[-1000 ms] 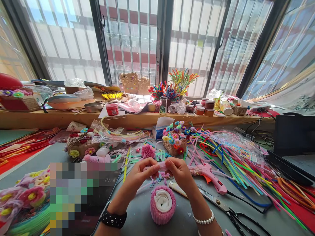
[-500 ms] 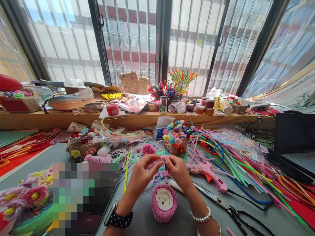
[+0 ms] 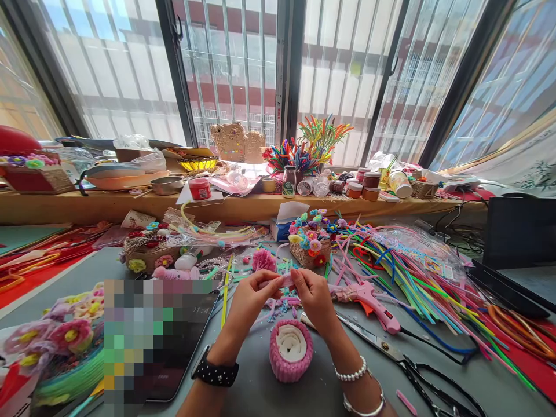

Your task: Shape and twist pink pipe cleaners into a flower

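Observation:
My left hand [image 3: 257,296] and my right hand [image 3: 311,294] meet above the middle of the table, both with pinched fingers. Between their fingertips is a short light pink fuzzy chenille stem [image 3: 285,281], mostly covered by the fingers. Just below, a small pink chenille pot [image 3: 290,370] stands upright with a rolled white filling [image 3: 289,343] inside. A fluffy pink pompom [image 3: 263,260] lies behind my left hand. To the right of my right hand are a pink glue gun [image 3: 377,310] and large black-handled scissors [image 3: 386,347].
Loose coloured chenille stems [image 3: 403,278] spread over the right side. Behind my hands stands a basket of chenille flowers [image 3: 310,249]. A dark tablet [image 3: 185,347] lies left, partly pixelated, near a flower arrangement [image 3: 65,347]. Jars [image 3: 370,186] line the window ledge.
The view has shifted slightly, moving the table things a little. My fingers have closed further over the pink chenille stem, so less of it shows. Both hands keep their pinch.

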Demonstrator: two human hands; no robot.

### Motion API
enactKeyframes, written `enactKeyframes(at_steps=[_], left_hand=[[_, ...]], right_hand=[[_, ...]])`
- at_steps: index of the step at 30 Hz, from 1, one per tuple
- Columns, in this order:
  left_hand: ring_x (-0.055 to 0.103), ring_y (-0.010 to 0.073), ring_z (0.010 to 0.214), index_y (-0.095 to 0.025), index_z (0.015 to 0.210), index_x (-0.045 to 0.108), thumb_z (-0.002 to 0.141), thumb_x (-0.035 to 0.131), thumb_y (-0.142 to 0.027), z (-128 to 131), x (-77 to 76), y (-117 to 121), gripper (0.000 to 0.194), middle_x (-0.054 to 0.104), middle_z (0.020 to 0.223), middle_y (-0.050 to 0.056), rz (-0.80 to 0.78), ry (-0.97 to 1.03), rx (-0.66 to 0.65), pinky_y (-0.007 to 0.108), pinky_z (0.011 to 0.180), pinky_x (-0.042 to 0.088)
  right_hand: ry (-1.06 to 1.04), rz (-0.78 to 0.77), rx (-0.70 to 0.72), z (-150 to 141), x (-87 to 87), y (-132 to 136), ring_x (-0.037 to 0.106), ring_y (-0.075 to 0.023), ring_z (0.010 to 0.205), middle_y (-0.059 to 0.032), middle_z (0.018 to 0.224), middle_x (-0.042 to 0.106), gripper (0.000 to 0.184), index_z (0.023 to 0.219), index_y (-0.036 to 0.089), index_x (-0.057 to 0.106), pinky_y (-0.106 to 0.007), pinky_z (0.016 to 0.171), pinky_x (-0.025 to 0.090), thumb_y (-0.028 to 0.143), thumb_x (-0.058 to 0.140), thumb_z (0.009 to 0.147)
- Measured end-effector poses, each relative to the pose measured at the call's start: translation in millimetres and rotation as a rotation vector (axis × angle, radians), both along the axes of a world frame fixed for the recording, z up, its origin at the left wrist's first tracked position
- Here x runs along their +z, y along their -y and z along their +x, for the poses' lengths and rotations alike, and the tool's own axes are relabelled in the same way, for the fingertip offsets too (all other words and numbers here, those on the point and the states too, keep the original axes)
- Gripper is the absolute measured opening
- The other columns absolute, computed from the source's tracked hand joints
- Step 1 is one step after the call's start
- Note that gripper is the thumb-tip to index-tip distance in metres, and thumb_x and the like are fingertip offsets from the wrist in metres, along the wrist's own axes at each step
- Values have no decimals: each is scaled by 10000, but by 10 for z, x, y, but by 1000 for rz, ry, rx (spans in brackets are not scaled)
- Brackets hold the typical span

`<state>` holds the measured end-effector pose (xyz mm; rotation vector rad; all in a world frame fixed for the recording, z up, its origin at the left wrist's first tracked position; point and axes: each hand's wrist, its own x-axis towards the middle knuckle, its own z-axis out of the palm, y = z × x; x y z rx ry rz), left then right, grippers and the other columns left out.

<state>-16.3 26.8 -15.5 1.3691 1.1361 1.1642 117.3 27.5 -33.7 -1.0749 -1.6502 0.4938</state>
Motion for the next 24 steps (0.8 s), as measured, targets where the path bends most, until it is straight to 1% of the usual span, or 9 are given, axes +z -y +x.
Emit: enactKeyframes(at_steps=[5,8,10,13,18,22,24], left_hand=[[584,129,568,-140,684,613,611,631,-371,-15,9,5,243,615,620,0,-3,13,-16,227,549,463],[588,129,590,-144,689,618,597,643,-376,-30,-10,-15,251,622,639,2,-44,31,-59,236,582,472],[587,130,592,-146,706,626,585,651,-383,-45,-17,-31,267,627,641,3,-78,41,-85,243,591,473],[575,126,578,-140,716,648,576,658,-375,-72,-4,-40,273,629,619,6,-92,28,-96,237,580,461],[509,83,500,-126,668,653,597,655,-322,-104,30,-25,208,590,550,-16,-91,49,-100,196,517,414],[492,66,487,-125,647,647,595,661,-310,-109,3,-38,193,581,542,-24,-95,90,-126,177,495,394],[496,67,486,-125,638,642,582,669,-315,-112,-12,-51,200,585,543,-24,-121,117,-136,182,505,404]], right_hand=[[31,101,-34,-7,-50,5,414,-112,505,15,523,447,376,554,180,460,-230,501,301,342,311,859],[81,172,-63,12,-71,-10,445,-128,550,-5,569,489,350,611,179,505,-236,527,321,335,316,861],[96,186,-73,28,-77,-21,462,-138,574,-16,598,514,338,641,180,526,-242,545,331,341,324,859],[77,150,-56,47,-71,-30,463,-137,562,-13,590,515,340,652,175,544,-240,538,325,350,335,855],[-16,40,-2,50,-60,-21,391,-105,469,23,493,428,382,569,172,509,-229,477,279,370,339,848],[-128,-55,50,25,-72,-20,348,-87,432,38,457,388,401,531,170,473,-223,442,252,402,351,835],[-180,-96,85,20,-84,-33,336,-82,422,41,445,383,419,517,168,467,-221,428,245,432,358,823]])
